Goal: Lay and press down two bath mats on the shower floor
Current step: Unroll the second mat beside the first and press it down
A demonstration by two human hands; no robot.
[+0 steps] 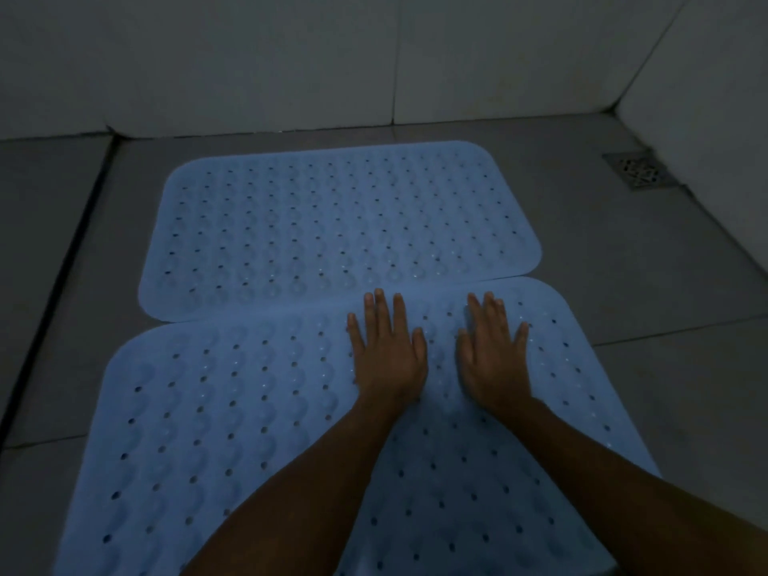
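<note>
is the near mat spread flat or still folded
Spread flat: the near mat lies open on the floor, no fold visible, with left hand and right hand pressing it.

Square metal floor drain (638,170) in the far right corner, beside pale tiled walls (249,56).

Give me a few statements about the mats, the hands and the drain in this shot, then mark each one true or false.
1. Both hands, left hand and right hand, lie flat on the near mat. True.
2. The far mat is rolled up. False: it lies spread flat.
3. The floor drain is at the far right, by the wall. True.
4. The mats are red. False: both are light blue.
</note>
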